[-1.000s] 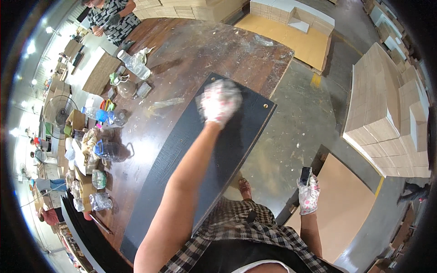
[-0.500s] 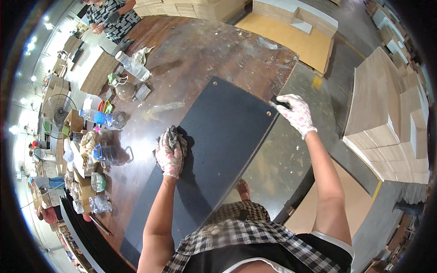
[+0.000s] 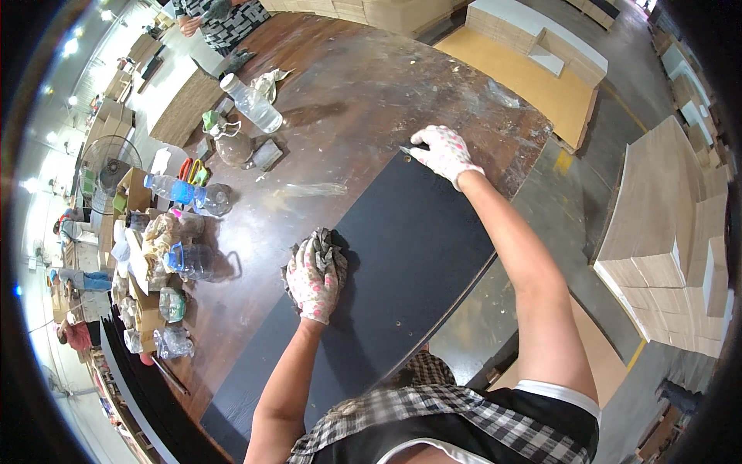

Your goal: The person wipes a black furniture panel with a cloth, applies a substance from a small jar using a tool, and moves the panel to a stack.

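On worktable (image 3: 371, 85), black panel (image 3: 417, 240) lies flat, slanting away. Left gloved hand (image 3: 314, 282) grasps crumpled gray rag (image 3: 335, 254) at panel's left edge. Right gloved hand (image 3: 447, 155) pinches small dark object (image 3: 406, 148), kind unclear, at panel's far corner.

L hand (image 3: 313, 282) nr, R hand (image 3: 444, 153) fwd.

Blk panel (image 3: 417, 240), btls (image 3: 255, 105) on tbl (image 3: 363, 100)

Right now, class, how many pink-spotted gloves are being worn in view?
2: one on the left hand, over a grey cloth; one on the right hand, at the far end of the dark board.
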{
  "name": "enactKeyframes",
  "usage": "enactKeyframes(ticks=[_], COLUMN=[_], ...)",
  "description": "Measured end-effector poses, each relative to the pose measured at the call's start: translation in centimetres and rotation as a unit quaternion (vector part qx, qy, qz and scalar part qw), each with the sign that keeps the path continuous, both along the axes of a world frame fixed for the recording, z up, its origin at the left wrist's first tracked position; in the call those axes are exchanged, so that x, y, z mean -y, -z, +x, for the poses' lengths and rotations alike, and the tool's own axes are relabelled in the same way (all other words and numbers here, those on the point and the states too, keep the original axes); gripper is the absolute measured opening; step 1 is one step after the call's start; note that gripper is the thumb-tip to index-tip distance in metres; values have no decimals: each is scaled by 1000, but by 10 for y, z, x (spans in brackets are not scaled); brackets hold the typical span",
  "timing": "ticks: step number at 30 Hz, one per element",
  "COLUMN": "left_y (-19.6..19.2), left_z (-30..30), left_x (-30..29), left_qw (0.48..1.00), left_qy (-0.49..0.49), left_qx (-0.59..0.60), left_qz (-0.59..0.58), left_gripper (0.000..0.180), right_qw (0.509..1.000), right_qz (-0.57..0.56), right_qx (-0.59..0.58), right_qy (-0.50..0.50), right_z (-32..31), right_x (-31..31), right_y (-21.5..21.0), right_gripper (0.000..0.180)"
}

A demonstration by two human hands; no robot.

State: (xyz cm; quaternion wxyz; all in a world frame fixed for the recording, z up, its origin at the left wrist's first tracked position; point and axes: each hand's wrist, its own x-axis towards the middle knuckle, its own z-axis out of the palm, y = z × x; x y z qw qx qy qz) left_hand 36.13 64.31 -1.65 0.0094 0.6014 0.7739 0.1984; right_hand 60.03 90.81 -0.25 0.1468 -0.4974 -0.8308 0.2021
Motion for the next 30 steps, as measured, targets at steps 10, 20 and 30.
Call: enactKeyframes(ticks=[10, 20, 30], left_y=[11, 13, 21], left_z=[-8, -6, -12], left_x=[5, 0, 0], left_qw=[1000, 1000, 999], left_qy=[5, 4, 28], left_qx=[-15, -6, 15], left_qz=[16, -10, 9], left_gripper=[41, 43, 41], right_qw=[996, 996, 978], right_qz=[-89, -37, -57], right_qx=[-9, -47, -129], right_qy=[27, 71, 157], right_z=[95, 181, 229], right_x=[64, 111, 158], right_y=[-23, -12, -14], right_gripper=[30, 32, 24])
